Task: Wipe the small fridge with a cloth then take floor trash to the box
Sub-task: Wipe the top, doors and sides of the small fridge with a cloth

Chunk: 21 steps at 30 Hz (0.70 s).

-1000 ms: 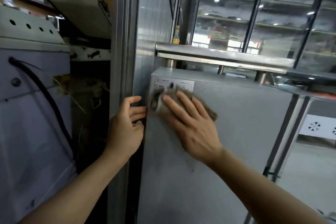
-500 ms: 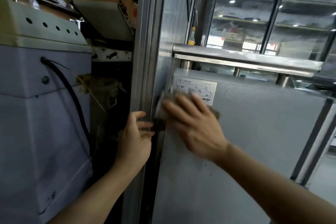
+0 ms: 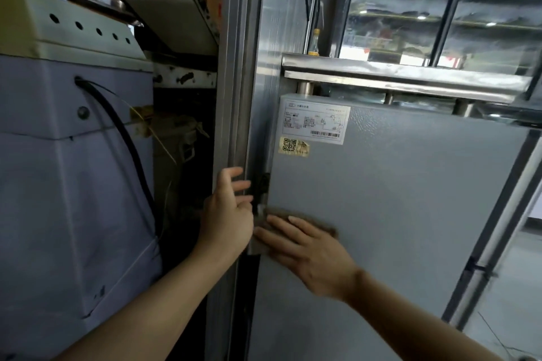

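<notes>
Grey fridge side (image 3: 396, 199), right hand (image 3: 311, 255) flat on cloth (image 3: 330, 230)

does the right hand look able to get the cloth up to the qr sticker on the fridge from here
Probably yes. The right hand presses the cloth flat on the fridge panel, directly below the QR sticker, with only bare panel between. The left hand sits off to the side.

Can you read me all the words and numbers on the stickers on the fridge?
White label at the top left of the small fridge: print, a diagram and a barcode, all too small and blurred to read.
Yellow sticker just below it: a QR code, no words I can read.
Nothing else bears text.
</notes>
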Tool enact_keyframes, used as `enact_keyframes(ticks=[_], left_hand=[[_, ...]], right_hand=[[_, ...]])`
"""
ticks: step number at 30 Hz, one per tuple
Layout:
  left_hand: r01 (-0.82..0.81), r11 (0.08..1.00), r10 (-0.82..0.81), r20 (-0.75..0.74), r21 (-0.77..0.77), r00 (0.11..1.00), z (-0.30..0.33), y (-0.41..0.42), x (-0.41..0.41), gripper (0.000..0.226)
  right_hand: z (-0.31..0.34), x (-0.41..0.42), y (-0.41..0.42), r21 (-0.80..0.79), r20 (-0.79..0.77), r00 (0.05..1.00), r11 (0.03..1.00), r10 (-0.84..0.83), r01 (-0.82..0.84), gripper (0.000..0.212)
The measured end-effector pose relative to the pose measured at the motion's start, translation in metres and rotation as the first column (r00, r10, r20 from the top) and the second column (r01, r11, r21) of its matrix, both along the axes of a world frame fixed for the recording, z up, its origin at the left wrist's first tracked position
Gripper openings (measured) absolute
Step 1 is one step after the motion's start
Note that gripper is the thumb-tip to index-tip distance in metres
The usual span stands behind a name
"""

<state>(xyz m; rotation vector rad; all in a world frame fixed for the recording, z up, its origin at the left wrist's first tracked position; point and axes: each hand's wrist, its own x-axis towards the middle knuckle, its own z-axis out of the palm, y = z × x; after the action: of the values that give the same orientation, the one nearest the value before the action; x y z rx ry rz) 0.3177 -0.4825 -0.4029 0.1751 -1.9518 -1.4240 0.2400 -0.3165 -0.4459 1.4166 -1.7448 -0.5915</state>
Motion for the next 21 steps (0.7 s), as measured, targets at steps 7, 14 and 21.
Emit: enact_keyframes(ticks=[7,14,21], left_hand=[[-0.06,0.998,0.06,-0.003,-0.035,0.998,0.017,0.024,-0.018,0.048],[-0.174,0.963,0.189,0.058,-0.207,0.98,0.007,0.043,-0.012,0.061],[-0.234,0.938,0.265,0.094,-0.255,0.96,0.011,0.057,-0.011,0.07]], right_hand=[[0.104,-0.021,0.033,-0.563,-0.044,0.999,0.826,0.018,-0.04,0.044],[-0.019,-0.017,0.073,-0.277,0.002,0.999,0.96,0.037,-0.035,0.044],[0.067,-0.027,0.101,-0.435,-0.059,0.998,0.9,0.017,-0.041,0.046]])
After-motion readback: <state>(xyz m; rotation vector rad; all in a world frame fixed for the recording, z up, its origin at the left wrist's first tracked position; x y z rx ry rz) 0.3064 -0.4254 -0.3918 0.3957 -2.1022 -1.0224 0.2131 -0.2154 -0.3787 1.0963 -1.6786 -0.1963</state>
